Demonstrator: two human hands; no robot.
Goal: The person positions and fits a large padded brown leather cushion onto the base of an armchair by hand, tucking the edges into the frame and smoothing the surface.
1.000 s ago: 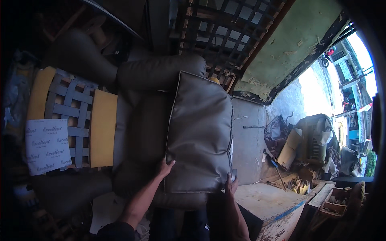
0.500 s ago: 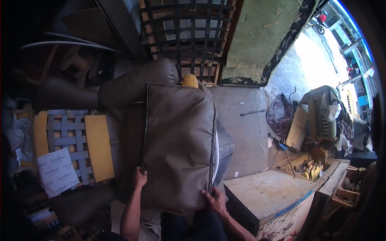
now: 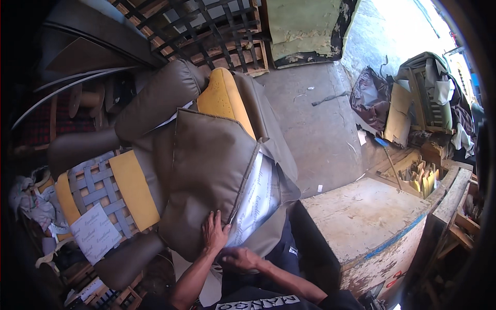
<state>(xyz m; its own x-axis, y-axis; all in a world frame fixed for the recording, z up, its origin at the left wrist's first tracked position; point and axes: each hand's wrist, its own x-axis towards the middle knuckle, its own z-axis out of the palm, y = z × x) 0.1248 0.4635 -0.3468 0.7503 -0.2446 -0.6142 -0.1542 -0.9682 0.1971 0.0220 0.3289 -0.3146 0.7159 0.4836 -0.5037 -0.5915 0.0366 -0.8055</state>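
Note:
A large brown leather seat cushion (image 3: pixel 206 170) lies tilted on a partly upholstered sofa frame (image 3: pixel 129 170). Its open side shows a white liner (image 3: pixel 256 199). My left hand (image 3: pixel 214 232) presses flat on the cushion's near edge beside the opening. Just below it, my right hand (image 3: pixel 240 258) is curled at the cushion's lower rim and grips the cover there. Yellow foam (image 3: pixel 225 95) sticks out behind the cushion.
The sofa's seat shows grey webbing (image 3: pixel 98 181) and yellow foam strips, with a white paper sheet (image 3: pixel 95 232) on it. A worn wooden workbench (image 3: pixel 372 222) stands to my right. Wooden lattice frames (image 3: pixel 206 26) lean at the back. Scrap material and a chair frame (image 3: pixel 423 98) lie far right.
The view swung down and left. The cushion has tipped from upright to lying over the sofa, its open side with white liner now showing. Both hands came together at its near edge.

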